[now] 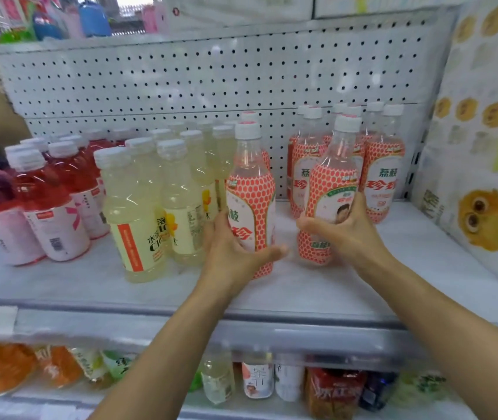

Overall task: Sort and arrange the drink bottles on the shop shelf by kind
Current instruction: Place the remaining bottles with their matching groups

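Observation:
On the white shelf (408,268) my left hand (229,253) grips the lower part of an upright lychee bottle (252,189) with a red-dotted label and white cap. My right hand (341,228) holds a second lychee bottle (329,189), tilted slightly to the right. Behind it a group of several more lychee bottles (384,174) stands at the back right. Pale yellow drink bottles (138,213) fill the middle left, and red drink bottles (51,201) stand further left.
A perforated white back panel (181,77) closes the shelf. A printed side wall with owl pictures (487,219) bounds the right. Bare shelf lies in front of the lychee group. A lower shelf holds assorted bottles and packets (257,380).

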`<action>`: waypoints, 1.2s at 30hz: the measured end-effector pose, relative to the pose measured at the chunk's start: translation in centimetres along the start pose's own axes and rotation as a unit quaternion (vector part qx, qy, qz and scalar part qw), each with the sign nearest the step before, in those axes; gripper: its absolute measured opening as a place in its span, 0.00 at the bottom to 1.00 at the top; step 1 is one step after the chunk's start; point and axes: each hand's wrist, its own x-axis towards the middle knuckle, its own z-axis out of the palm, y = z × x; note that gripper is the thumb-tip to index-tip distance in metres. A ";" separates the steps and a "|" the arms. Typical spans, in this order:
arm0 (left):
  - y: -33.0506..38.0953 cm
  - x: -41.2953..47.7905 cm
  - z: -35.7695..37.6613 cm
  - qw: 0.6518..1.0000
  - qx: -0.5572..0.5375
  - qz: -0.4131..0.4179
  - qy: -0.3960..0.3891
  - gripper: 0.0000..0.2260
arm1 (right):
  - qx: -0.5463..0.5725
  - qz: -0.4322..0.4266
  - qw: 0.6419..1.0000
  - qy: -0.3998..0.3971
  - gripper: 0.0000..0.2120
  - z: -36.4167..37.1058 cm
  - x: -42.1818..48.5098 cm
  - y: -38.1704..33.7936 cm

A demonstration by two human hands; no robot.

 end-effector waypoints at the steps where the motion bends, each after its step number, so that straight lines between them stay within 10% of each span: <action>1: -0.3 -0.1 -0.1 0.998 -0.043 -0.014 -0.036 0.44 | 0.000 0.015 0.999 -0.033 0.41 -1.0 0.0 0.0; 5: -1.4 0.2 -1.5 0.988 -0.069 -0.006 -0.141 0.38 | -0.028 0.036 0.995 -0.088 0.34 -2.5 -0.5 0.0; 12: 0.5 0.7 1.7 0.998 -0.005 0.031 -0.051 0.37 | -0.084 -0.023 0.986 0.145 0.44 -1.4 -1.2 0.3; 27: 1.0 1.9 5.8 0.981 -0.087 0.037 -0.171 0.33 | -0.094 0.004 0.987 -0.129 0.31 -6.8 -1.5 1.1; 36: 3.0 4.0 8.6 0.971 -0.049 0.011 -0.235 0.37 | -0.217 -0.018 0.975 0.040 0.43 -8.0 0.9 1.9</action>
